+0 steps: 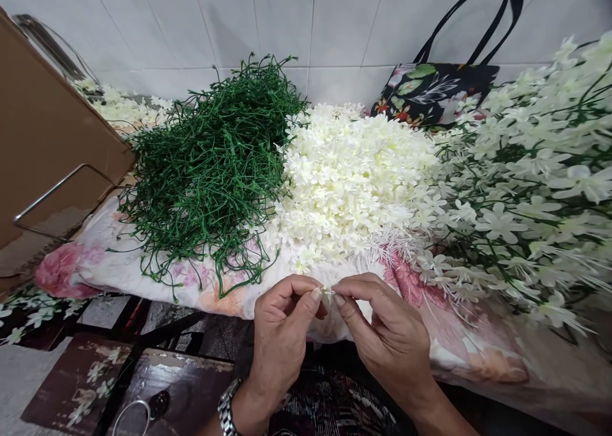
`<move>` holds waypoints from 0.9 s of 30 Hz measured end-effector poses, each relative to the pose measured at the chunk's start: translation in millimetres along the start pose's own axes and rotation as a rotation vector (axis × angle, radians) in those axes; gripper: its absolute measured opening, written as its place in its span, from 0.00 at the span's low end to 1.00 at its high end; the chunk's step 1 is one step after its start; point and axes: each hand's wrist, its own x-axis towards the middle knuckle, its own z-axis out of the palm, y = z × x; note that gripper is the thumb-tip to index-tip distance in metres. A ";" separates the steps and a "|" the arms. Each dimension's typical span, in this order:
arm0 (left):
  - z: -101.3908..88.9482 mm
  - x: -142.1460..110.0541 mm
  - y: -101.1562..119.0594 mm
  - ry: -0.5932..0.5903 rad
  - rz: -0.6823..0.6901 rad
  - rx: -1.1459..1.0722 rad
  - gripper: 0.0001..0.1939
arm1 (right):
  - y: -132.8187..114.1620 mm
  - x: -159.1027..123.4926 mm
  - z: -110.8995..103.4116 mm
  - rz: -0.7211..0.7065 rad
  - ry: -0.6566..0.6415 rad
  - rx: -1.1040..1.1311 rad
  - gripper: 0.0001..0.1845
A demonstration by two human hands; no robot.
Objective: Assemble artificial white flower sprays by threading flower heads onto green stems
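Observation:
Both hands meet at the near edge of the cloth-covered surface, fingertips almost touching. My left hand (287, 331), with a metal watch on its wrist, pinches one side of a small white artificial flower piece (326, 291). On the other side, my right hand (385, 334) pinches the same piece between thumb and forefinger. Fingertips hide most of it. Just beyond lies a heap of loose white artificial blossoms (358, 174). To its left is a tangled pile of green plastic stems (210, 162).
Assembled white flower sprays (507, 219) fill the right side. A black floral bag (435, 95) leans by the tiled wall (287, 21). At left stand a cardboard box (52, 123) and a bent metal wire frame (57, 194). Floral cloth (220, 299) covers the work surface; brown stools (176, 385) sit below.

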 end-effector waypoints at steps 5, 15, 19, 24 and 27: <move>-1.4 -2.5 -2.4 0.001 0.078 0.078 0.05 | 2.2 -1.2 2.5 -0.052 0.005 -0.077 0.08; -0.4 -7.3 4.2 0.026 0.427 0.400 0.06 | -1.8 -3.8 2.7 -0.168 0.023 -0.234 0.09; -7.2 -7.7 1.0 -0.064 0.418 0.328 0.07 | -0.8 -6.5 -0.1 -0.085 -0.020 -0.114 0.08; -10.6 -4.1 -7.1 -0.115 0.198 0.113 0.05 | -0.4 -9.5 -2.2 -0.049 -0.063 -0.028 0.08; -7.9 -3.5 -4.0 -0.134 0.203 0.146 0.04 | -1.2 -10.8 -2.1 -0.047 -0.066 -0.003 0.08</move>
